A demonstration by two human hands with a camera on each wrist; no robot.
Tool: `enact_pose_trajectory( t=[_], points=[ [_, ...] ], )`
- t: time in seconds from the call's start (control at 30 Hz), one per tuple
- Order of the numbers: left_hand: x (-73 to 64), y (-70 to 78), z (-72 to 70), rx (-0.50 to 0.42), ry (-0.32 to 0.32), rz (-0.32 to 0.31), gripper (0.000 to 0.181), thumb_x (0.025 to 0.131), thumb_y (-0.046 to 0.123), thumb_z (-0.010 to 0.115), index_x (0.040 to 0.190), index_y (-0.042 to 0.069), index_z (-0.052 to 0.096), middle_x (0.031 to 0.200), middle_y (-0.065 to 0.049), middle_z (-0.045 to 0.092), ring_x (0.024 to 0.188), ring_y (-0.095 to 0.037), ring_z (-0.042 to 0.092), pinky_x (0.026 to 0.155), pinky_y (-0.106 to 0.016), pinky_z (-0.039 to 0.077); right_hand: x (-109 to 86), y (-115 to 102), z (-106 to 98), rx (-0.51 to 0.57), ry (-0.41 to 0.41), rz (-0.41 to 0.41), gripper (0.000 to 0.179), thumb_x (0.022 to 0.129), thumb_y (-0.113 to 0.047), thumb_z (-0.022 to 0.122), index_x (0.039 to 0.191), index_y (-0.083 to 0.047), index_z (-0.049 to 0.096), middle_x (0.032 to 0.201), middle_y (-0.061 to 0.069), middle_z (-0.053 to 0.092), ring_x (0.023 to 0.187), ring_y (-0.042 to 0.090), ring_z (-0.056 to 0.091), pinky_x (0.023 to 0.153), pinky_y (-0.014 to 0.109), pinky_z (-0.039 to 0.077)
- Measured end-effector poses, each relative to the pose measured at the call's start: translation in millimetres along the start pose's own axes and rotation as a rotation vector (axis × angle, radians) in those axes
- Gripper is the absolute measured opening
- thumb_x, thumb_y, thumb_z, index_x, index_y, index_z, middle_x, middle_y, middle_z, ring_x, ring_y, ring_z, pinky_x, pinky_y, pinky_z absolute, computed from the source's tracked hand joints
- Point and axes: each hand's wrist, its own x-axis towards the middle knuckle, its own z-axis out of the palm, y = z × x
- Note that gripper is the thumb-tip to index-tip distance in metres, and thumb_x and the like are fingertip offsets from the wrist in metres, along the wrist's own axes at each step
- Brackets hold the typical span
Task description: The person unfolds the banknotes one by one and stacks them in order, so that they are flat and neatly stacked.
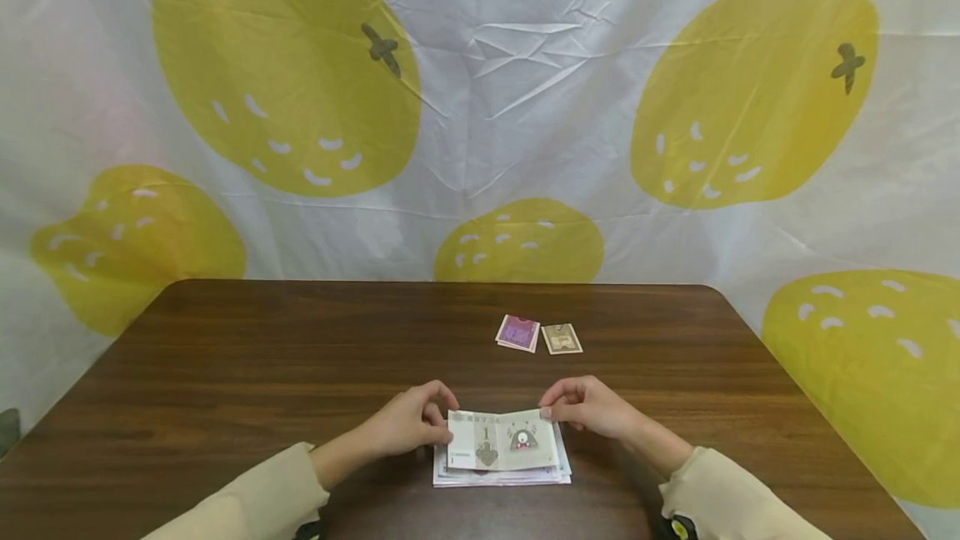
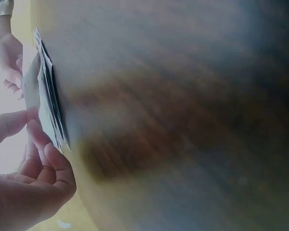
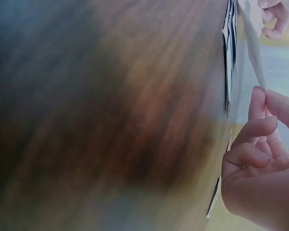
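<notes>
The banknote (image 1: 504, 442) spans between the left hand (image 1: 408, 421) and right hand (image 1: 594, 408), each pinching one end above the stack (image 1: 501, 479).

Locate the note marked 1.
Head view, lower centre: the note marked 1 is pinched by the left hand and right hand, over the stack of notes.

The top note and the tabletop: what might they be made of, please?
Top note: probably matte paper, as it looks thin, slightly bent and without glare.
Tabletop: wood or wood-look laminate, smooth, faintly shiny, with brown streaked grain.
</notes>
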Motion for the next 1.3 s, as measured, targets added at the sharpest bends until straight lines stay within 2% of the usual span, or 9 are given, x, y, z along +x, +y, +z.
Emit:
enact_pose_trajectory(
  t=[0.23,0.5,0.73,0.8,1.03,1.3],
  points=[
    [-1.0,1.6,0.8,0.019,-0.021,-0.032,0.028,0.071,-0.002,0.066,0.094,0.002,0.05,0.061,0.0,0.057,0.049,-0.012,0.048,0.042,-0.023,0.039,1.7,2.5,0.9,-0.032,-0.013,-0.03,0.015,0.079,-0.007,0.063,0.087,0.005,0.061,0.066,0.006,0.055,0.048,0.006,0.039,0.043,0.018,0.031],
    [-0.5,-1.7,3.0,0.075,-0.023,-0.037,0.028,0.07,-0.002,0.066,0.092,0.001,0.05,0.06,0.001,0.056,0.048,-0.01,0.047,0.043,-0.023,0.039,2.7,2.4,3.4,-0.053,-0.005,-0.013,0.013,0.079,-0.007,0.063,0.087,0.004,0.061,0.063,0.003,0.052,0.048,0.007,0.039,0.043,0.018,0.031],
    [0.6,0.1,2.7,0.133,-0.044,-0.038,0.029,0.069,-0.002,0.066,0.092,0.002,0.05,0.06,0.002,0.054,0.049,-0.009,0.047,0.044,-0.023,0.039,-6.8,-23.9,8.0,-0.11,-0.004,-0.018,0.012,0.079,-0.003,0.061,0.085,0.007,0.06,0.065,0.003,0.053,0.05,0.008,0.039,0.043,0.018,0.031],
    [0.4,1.2,2.4,0.145,-0.046,-0.037,0.029,0.068,-0.001,0.067,0.092,0.002,0.05,0.06,0.002,0.053,0.049,-0.009,0.047,0.045,-0.023,0.039,-7.6,-25.5,8.7,-0.131,0.002,-0.014,0.011,0.079,-0.003,0.062,0.085,0.007,0.06,0.066,0.004,0.054,0.051,0.008,0.04,0.044,0.018,0.032],
    [-0.4,4.9,1.7,0.186,-0.037,-0.022,0.031,0.066,0.0,0.068,0.092,0.001,0.051,0.06,0.003,0.051,0.049,-0.009,0.046,0.045,-0.023,0.038,2.5,3.1,3.6,-0.16,0.007,-0.03,0.011,0.076,-0.007,0.066,0.084,0.0,0.063,0.065,0.002,0.054,0.051,0.008,0.04,0.042,0.019,0.032],
    [0.2,3.3,0.4,0.232,-0.018,0.011,0.031,0.066,0.003,0.069,0.09,0.003,0.051,0.059,0.005,0.05,0.05,-0.007,0.044,0.047,-0.023,0.037,1.6,2.3,0.6,-0.162,0.018,-0.023,0.014,0.076,-0.009,0.067,0.085,0.0,0.063,0.064,0.0,0.053,0.049,0.008,0.04,0.042,0.019,0.032]
  ],
)
